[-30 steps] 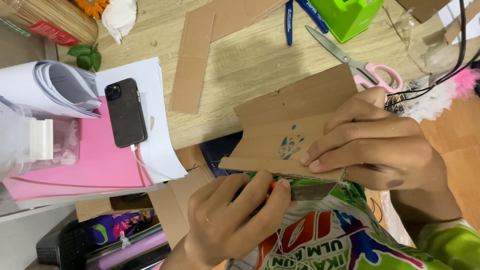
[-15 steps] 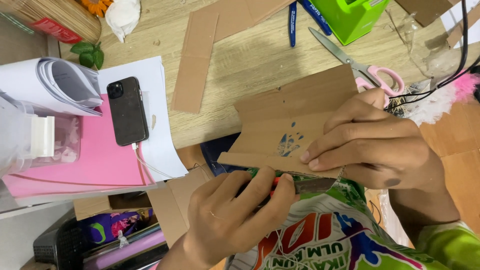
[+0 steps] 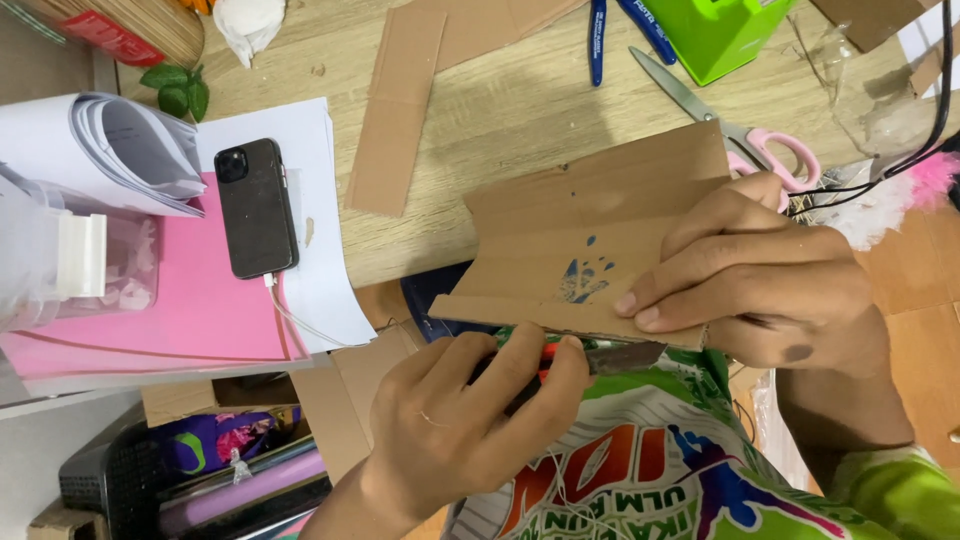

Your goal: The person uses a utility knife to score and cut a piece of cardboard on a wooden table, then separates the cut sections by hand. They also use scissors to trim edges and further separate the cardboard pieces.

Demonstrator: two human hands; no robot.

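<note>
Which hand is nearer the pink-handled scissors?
Right. The right hand, pressing the brown cardboard piece, sits just below the pink-handled scissors; the left hand is far lower-left.

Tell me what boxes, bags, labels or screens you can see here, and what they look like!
Black smartphone: lies on white paper left of the cardboard, screen dark, white cable plugged in.
Green, white and orange printed plastic bag: under both hands, at the bottom.
Bright green box: top edge, beside blue pens.
Red label on a tan bundle: top left corner.
Clear plastic container: left edge, white clip.
</note>
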